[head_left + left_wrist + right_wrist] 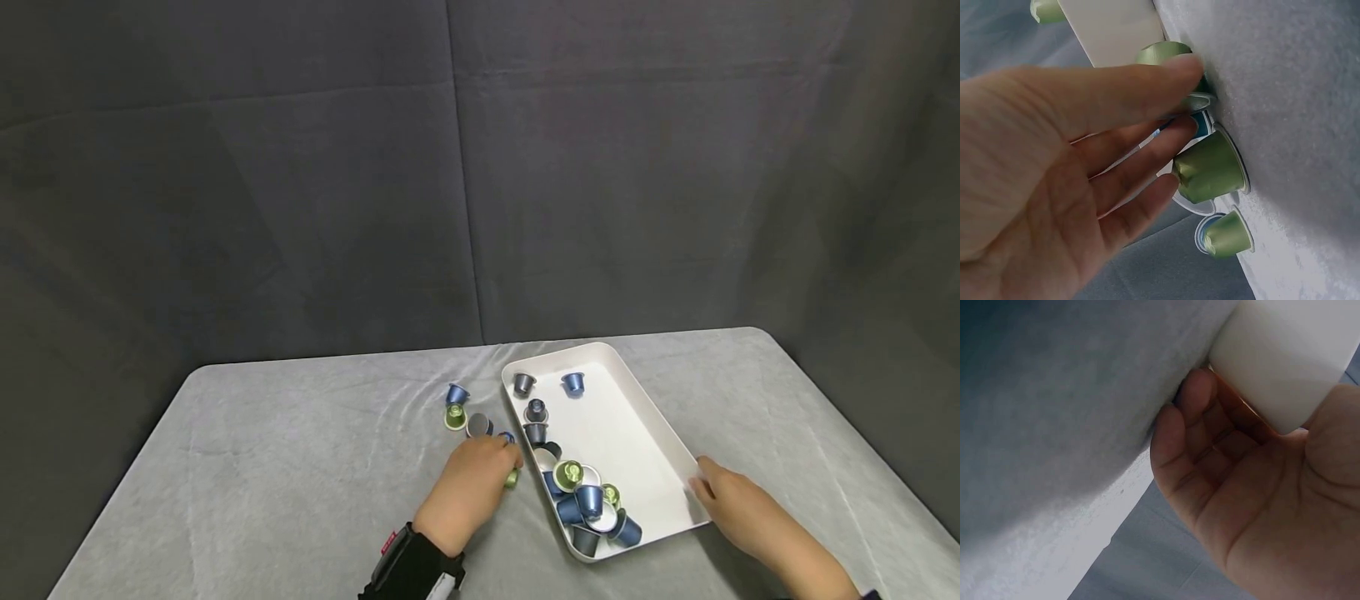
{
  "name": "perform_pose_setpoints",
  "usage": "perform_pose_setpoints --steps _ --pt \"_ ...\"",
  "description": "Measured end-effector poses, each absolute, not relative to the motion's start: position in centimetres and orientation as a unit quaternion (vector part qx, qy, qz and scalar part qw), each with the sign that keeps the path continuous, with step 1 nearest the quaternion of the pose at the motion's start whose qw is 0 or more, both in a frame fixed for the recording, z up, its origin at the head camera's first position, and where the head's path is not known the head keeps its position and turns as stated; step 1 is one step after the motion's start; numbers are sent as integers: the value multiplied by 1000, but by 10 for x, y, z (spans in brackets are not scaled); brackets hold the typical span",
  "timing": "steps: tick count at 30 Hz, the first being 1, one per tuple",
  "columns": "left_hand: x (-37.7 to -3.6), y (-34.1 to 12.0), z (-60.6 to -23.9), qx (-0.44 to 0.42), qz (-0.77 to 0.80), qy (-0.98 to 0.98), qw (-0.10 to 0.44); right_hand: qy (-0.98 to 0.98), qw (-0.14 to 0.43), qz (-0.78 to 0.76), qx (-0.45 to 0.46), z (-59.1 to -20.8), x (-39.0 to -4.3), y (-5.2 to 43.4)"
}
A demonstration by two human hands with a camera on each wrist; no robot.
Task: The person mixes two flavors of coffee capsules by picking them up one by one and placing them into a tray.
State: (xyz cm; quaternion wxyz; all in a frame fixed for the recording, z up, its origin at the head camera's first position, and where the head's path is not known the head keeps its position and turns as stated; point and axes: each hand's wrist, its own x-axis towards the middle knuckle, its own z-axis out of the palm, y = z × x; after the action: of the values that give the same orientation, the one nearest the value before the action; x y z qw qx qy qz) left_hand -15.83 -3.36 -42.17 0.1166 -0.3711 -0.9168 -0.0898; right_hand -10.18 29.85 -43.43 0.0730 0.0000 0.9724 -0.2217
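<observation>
My left hand is low over the table beside the tray's left wall, among loose coffee capsules. In the left wrist view its thumb overlaps a green capsule, and the other fingers extend, slightly bent, toward a larger green capsule. A blue capsule shows just past the fingertips in the head view. At the tray's near right corner, my right hand grips the white tray, its fingers curled beneath the corner. Blue, grey and green capsules are heaped along the tray's left side.
Left of the tray lie another blue capsule, a green capsule and a grey capsule. Inside the tray's far end are a lone blue capsule and a grey capsule. A dark curtain hangs behind the grey-covered table.
</observation>
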Motion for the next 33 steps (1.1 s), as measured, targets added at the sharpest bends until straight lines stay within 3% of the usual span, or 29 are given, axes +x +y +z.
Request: perform_pose_setpoints --steps 33 --pt "-162 -43 -405 -345 -138 -926 73 975 65 -213 -3 -435 -102 299"
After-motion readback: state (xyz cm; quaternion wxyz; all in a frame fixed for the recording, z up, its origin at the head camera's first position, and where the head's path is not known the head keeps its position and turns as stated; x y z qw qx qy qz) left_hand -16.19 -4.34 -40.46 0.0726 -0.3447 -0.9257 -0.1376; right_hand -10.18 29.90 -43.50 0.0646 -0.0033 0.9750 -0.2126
